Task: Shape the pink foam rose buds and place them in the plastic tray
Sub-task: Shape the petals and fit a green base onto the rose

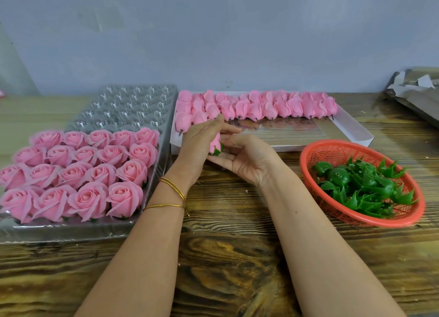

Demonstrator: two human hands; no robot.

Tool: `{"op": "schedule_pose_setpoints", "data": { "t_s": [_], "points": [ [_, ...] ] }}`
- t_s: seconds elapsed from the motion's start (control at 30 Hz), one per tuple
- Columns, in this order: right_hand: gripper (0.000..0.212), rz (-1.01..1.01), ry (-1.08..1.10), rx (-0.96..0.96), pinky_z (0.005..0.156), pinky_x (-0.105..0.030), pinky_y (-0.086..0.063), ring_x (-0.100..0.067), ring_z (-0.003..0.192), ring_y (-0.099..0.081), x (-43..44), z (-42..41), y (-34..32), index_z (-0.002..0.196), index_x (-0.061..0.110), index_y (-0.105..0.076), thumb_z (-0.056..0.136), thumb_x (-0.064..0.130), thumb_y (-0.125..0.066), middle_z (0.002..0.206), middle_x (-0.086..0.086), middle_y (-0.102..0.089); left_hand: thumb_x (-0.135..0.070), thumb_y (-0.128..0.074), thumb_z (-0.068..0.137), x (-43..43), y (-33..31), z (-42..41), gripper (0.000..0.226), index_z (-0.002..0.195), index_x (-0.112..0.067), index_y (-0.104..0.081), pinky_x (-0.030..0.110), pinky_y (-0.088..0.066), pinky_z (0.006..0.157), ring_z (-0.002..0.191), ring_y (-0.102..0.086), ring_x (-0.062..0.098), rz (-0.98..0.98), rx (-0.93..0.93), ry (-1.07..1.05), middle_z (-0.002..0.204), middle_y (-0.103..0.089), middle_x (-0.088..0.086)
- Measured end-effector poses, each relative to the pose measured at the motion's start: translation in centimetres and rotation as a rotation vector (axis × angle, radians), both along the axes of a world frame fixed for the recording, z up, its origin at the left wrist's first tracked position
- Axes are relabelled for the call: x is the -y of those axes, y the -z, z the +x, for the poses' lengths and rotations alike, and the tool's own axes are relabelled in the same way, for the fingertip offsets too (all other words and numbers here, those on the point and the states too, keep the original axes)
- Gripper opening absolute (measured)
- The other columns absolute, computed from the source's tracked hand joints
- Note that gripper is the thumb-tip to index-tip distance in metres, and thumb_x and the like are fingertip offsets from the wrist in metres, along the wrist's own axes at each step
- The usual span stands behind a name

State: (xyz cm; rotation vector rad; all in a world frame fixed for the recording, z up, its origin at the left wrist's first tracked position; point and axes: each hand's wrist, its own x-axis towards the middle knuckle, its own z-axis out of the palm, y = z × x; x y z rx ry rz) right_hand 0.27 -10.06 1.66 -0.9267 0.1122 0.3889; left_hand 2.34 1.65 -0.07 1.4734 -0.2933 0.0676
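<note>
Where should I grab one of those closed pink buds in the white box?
Probably at the base by its dark stub, from the near side: the closed buds lie in the white box with stubs pointing toward you, and the foam petals look easily crushed.

**Basket, box and paper around the work**

To the right of the right hand [247,160], close beside its forearm, a red mesh basket [344,142] sits on the wooden desk [237,257]. It holds a heap of green plastic calyxes [365,186] with spiky leaves. Just beyond the left hand [199,140] lies a shallow white cardboard box [356,129], stretching away to the right. Well to the right of the right hand, at the desk's back edge, lies crumpled grey paper [418,88]. A plain grey wall [237,43] stands behind.
</note>
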Motion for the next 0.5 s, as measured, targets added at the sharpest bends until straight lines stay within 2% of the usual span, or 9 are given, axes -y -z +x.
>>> {"op": "schedule_pose_setpoints", "data": {
  "t_s": [0.07, 0.17, 0.23, 0.33, 0.5],
  "points": [
    [0.019, 0.012, 0.0, -0.005, 0.063, -0.037, -0.062, -0.026, 0.068, -0.072, -0.09, 0.03, 0.04, 0.093, -0.001, -0.063, 0.09, -0.011, -0.048, 0.083, -0.018, -0.068, -0.03, -0.049, 0.099, 0.02, -0.01, -0.03, 0.038, 0.09, -0.004, -0.075, 0.033, -0.047, 0.098, 0.101, -0.067, 0.022, 0.006, 0.003, 0.009, 0.099, -0.073, 0.012],
    [0.02, 0.032, 0.006, -0.016, 0.063, -0.037, -0.062, -0.027, 0.068, -0.073, -0.15, 0.09, 0.11, 0.095, -0.001, -0.062, 0.091, -0.012, -0.046, 0.092, -0.019, -0.065, -0.03, -0.049, 0.099, 0.07, -0.02, -0.05, 0.037, 0.087, -0.008, -0.076, 0.017, -0.048, 0.086, 0.097, -0.068, 0.015, 0.019, 0.007, -0.008, 0.096, -0.074, 0.008],
    [0.021, 0.037, 0.004, -0.017, 0.063, -0.037, -0.062, -0.027, 0.069, -0.073, -0.15, 0.12, 0.13, 0.097, -0.001, -0.062, 0.091, -0.012, -0.045, 0.09, -0.018, -0.067, -0.03, -0.05, 0.099, 0.12, 0.0, -0.06, 0.036, 0.084, -0.012, -0.076, 0.012, -0.047, 0.079, 0.093, -0.068, 0.011, 0.023, 0.008, -0.017, 0.093, -0.075, 0.005],
    [0.023, 0.038, 0.011, -0.024, 0.059, -0.035, -0.061, -0.025, 0.064, -0.073, -0.25, 0.11, 0.16, 0.096, 0.0, -0.061, 0.092, -0.013, -0.042, 0.076, -0.014, -0.071, -0.033, -0.051, 0.097, 0.24, 0.11, -0.09, 0.035, 0.081, -0.016, -0.077, 0.009, -0.046, 0.075, 0.09, -0.068, 0.007, 0.035, 0.005, -0.044, 0.087, -0.075, 0.002],
    [0.022, 0.016, 0.031, -0.018, 0.054, -0.033, -0.06, -0.023, 0.06, -0.072, -0.49, 0.05, 0.07, 0.098, -0.001, -0.061, 0.092, -0.013, -0.043, 0.087, -0.017, -0.065, -0.038, -0.053, 0.096, 0.33, 0.21, -0.04, 0.035, 0.08, -0.019, -0.077, 0.011, -0.045, 0.076, 0.092, -0.068, 0.008, 0.056, -0.004, -0.074, 0.087, -0.075, 0.0]
  ]
}}
